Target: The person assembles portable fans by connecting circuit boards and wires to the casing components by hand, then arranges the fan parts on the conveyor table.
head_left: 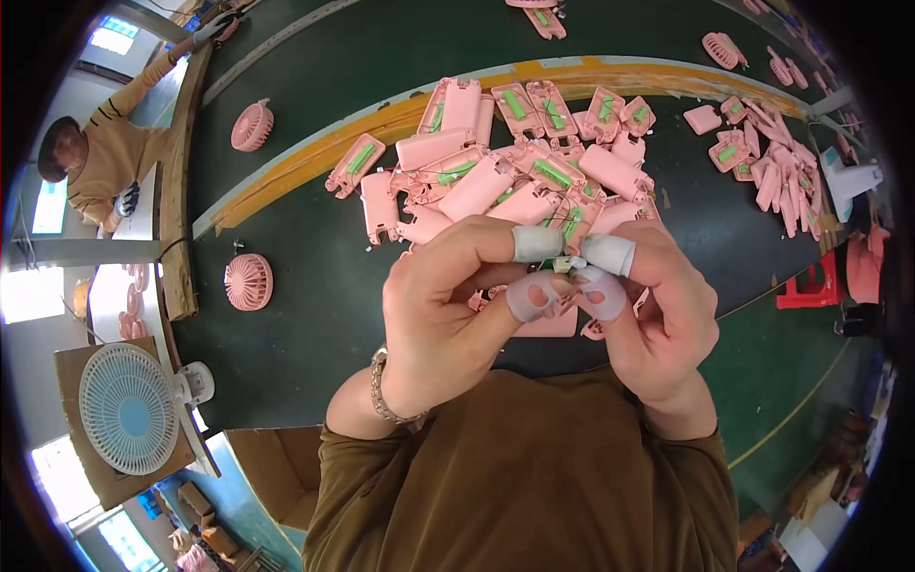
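Observation:
My left hand (453, 300) and my right hand (662, 310) meet in front of my chest, thumbs and index fingers pinched and wrapped in pale finger covers. Between the left fingertips is a small green circuit board (550, 265). At its right side sits a small white connector (575, 264), pinched by the right fingertips; whether it is fully seated I cannot tell. Just beyond my hands lies a heap of pink plastic housings (477, 189), several with a green battery (553, 173) and thin wires inside. Another pink housing (551, 324) is partly hidden below my hands.
Pink round fan heads (248, 281) lie on the dark table at left. More pink parts (782, 181) are piled at right. A yellow-edged strip (315, 157) crosses the table behind the heap. A white desk fan (129, 408) stands at left; another person (119, 157) works at far left.

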{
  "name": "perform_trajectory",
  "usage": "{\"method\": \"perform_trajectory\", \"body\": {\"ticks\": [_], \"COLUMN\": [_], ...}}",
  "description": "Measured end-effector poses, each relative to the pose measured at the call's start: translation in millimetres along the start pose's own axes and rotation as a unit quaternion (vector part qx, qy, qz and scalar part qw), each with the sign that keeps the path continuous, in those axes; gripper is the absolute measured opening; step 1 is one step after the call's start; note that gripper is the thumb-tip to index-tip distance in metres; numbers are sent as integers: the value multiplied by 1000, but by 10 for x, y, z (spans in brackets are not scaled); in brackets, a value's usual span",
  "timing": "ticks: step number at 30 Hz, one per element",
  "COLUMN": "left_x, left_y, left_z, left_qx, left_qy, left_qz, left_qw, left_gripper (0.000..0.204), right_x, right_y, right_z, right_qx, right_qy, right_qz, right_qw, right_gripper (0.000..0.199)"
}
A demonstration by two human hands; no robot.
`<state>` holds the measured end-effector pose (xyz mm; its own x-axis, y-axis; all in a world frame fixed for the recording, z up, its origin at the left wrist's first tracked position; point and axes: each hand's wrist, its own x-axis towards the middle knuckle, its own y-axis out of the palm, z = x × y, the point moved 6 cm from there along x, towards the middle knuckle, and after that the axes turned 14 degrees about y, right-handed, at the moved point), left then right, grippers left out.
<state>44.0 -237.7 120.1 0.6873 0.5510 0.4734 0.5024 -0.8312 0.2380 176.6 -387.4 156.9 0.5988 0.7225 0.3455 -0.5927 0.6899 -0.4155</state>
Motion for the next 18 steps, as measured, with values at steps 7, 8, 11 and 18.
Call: {"method": "perform_trajectory", "body": {"ticks": [7, 8, 11, 18], "left_x": [42, 27, 60, 179], "left_y": [-144, -146, -82, -149], "left_z": [-127, -134, -216, -293], "left_qx": [155, 169, 250, 309], "left_qy": [47, 41, 111, 187], "left_qz": [63, 66, 80, 125], "left_qw": [985, 983, 958, 924], "left_gripper": [24, 27, 25, 24], "right_x": [71, 66, 58, 233], "right_y": [18, 18, 46, 28], "right_z": [188, 194, 140, 8], "right_qx": [-181, -196, -199, -65], "right_qy": [-190, -201, -209, -57], "right_qz": [-56, -33, -7, 101], "right_qw": [963, 959, 958, 991], "right_gripper": [34, 36, 38, 25]}}
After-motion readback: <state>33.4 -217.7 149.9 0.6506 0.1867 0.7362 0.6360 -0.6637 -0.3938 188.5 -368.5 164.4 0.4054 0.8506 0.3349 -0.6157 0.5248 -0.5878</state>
